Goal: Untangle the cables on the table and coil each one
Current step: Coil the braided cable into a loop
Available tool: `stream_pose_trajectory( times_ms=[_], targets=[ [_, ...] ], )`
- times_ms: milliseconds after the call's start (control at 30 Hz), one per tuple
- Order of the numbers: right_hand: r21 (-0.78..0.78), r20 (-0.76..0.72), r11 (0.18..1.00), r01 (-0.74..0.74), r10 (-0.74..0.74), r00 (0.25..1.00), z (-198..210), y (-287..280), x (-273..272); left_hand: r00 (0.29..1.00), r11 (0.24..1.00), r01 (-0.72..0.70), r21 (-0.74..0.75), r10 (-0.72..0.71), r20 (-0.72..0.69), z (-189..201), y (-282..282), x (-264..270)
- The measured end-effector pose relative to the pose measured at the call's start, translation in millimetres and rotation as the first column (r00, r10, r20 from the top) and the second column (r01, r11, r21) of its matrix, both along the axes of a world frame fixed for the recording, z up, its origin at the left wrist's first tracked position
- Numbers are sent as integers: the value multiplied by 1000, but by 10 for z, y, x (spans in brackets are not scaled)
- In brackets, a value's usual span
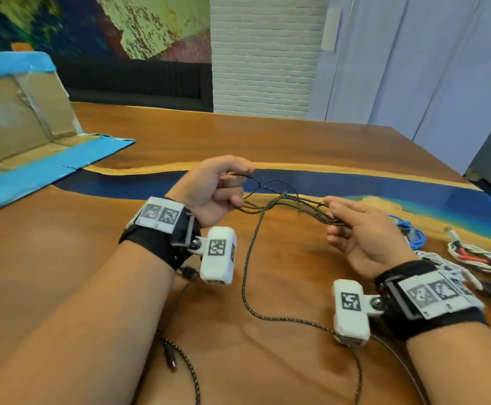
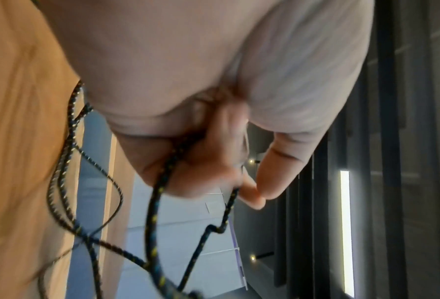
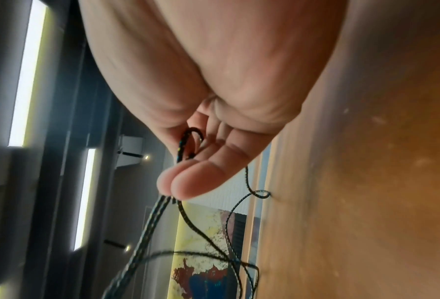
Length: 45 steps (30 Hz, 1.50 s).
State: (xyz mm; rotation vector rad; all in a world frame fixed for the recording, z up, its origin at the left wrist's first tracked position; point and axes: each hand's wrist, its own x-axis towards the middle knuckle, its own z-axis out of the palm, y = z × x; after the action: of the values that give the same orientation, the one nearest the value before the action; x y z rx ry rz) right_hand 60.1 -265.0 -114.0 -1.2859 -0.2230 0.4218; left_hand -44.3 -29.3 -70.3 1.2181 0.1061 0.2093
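Note:
A black braided cable (image 1: 247,252) with yellow and blue flecks hangs in several loops between my two hands above the wooden table (image 1: 297,135). My left hand (image 1: 232,182) grips one end of the loops, its thumb and forefinger pinching a strand (image 2: 229,204). At the other end my right hand (image 1: 336,217) pinches the bundle of strands between thumb and fingers (image 3: 185,182). A long slack run of the cable drops to the table and trails toward me, ending in a plug (image 1: 170,359) by my left forearm.
Coiled cables lie at the right edge: a blue one (image 1: 411,232) and white ones (image 1: 478,255) with a red clip. An open cardboard box with blue tape (image 1: 19,127) stands at the far left. A blue resin strip (image 1: 384,188) crosses the table.

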Motion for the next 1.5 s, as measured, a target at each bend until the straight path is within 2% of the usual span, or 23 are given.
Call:
stream_pose_trajectory(
  times_ms=[67,133,267,333,433,567,700,800,867,967,1100,1200,1300,1500],
  targets=[
    [55,-12,998,12,-12,1000,-15,-60,17,998,980,-42,195,48,-26,-7,65,8],
    [74,-14,997,4,-3,1000,-24,-86,12,993,919,-95,382,117,-34,-29,93,25],
    [97,-12,989,-109,110,994,-38,-67,-23,990,906,-93,414,128,-58,-74,67,60],
    [86,16,982,-166,165,986,-43,-50,-53,991,892,-35,451,90,-102,-93,-6,66],
    [100,72,980,-171,164,984,-37,-29,-81,985,864,76,497,13,-174,-151,-114,96],
    [83,87,990,-112,105,991,-43,-21,-45,989,885,89,458,-22,-149,-199,-226,143],
    [-196,270,979,56,-1,963,-49,21,-68,997,934,60,352,-39,-68,-210,-298,172],
    [-168,341,979,117,-54,938,10,29,-125,998,951,66,304,-58,-35,-202,-315,175],
    [-146,358,988,50,6,934,14,44,-170,996,952,91,292,-88,-24,-193,-333,162],
    [-209,398,969,-134,209,893,-1,84,-279,990,952,141,271,-141,-21,-187,-358,149],
    [-295,468,946,-132,264,843,-15,130,-338,982,949,188,252,-186,-32,-174,-393,126],
    [-297,438,953,-61,192,878,-38,124,-283,983,941,185,283,-175,-62,-103,-354,78],
    [-188,346,981,42,26,938,-29,128,-219,986,910,157,384,-121,-116,-47,-238,44],
    [-76,222,965,252,-230,948,-8,16,-55,989,878,111,466,-53,-137,-35,-74,9]
  ],
)
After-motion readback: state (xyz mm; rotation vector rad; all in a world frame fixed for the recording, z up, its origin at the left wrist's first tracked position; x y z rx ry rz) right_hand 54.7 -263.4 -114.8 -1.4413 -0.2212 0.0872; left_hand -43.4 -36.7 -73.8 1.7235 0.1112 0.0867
